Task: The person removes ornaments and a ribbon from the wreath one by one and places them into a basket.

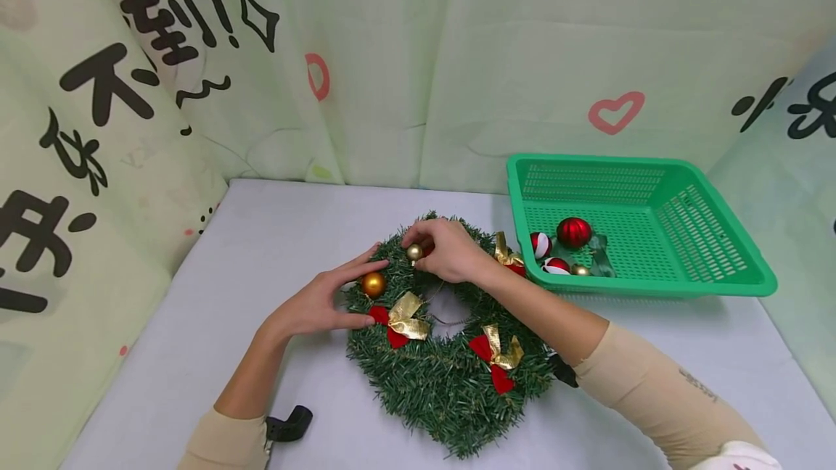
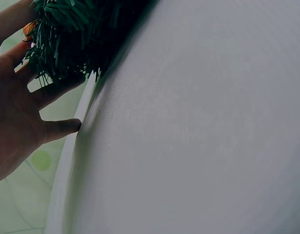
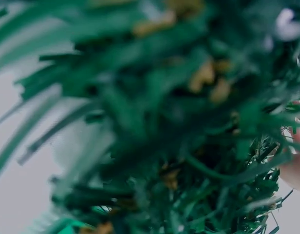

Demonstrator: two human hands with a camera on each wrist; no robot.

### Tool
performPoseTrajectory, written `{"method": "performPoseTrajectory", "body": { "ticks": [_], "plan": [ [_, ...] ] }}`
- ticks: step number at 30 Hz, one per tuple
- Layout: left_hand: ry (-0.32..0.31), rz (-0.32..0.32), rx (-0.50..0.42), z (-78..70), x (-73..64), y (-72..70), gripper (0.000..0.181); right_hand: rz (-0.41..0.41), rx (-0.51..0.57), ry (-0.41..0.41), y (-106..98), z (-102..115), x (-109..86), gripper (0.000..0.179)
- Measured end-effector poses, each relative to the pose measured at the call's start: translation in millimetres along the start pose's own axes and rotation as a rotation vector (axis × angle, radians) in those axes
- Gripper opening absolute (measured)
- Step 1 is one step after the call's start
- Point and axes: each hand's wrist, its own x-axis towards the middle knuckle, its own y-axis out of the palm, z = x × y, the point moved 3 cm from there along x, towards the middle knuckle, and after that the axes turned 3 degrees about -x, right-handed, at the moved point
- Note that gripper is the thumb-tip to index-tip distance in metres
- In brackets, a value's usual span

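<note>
A green wreath (image 1: pixel 444 390) lies on the white table, dressed with red and gold bows (image 1: pixel 406 319) and an orange-gold bauble (image 1: pixel 374 284). My left hand (image 1: pixel 320 303) rests on the wreath's left edge, thumb and fingers spread on both sides of that bauble. In the left wrist view the left hand (image 2: pixel 18 105) shows its spread fingers against the greenery. At the upper part of the ring, my right hand (image 1: pixel 451 249) pinches a small gold bauble (image 1: pixel 414 252) against the branches. Blurred greenery (image 3: pixel 155 117) fills most of the right wrist view.
A green plastic basket (image 1: pixel 705 238) stands at the back right, close to the wreath. Inside are a red bauble (image 1: pixel 575 233), red-and-white baubles (image 1: pixel 556 265), a small gold bauble (image 1: pixel 580 270) and a dark green ribbon (image 1: pixel 601 256). Printed curtains (image 1: pixel 392 71) hang behind the table.
</note>
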Motion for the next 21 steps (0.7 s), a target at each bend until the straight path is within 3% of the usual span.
{"method": "performPoseTrajectory", "body": {
  "ticks": [21],
  "plan": [
    [-0.006, 0.004, 0.007, 1.4, 0.3, -0.8, 0.083, -0.013, 0.040, -0.011, -1.6, 0.7, -0.6, 0.027]
  ]
}}
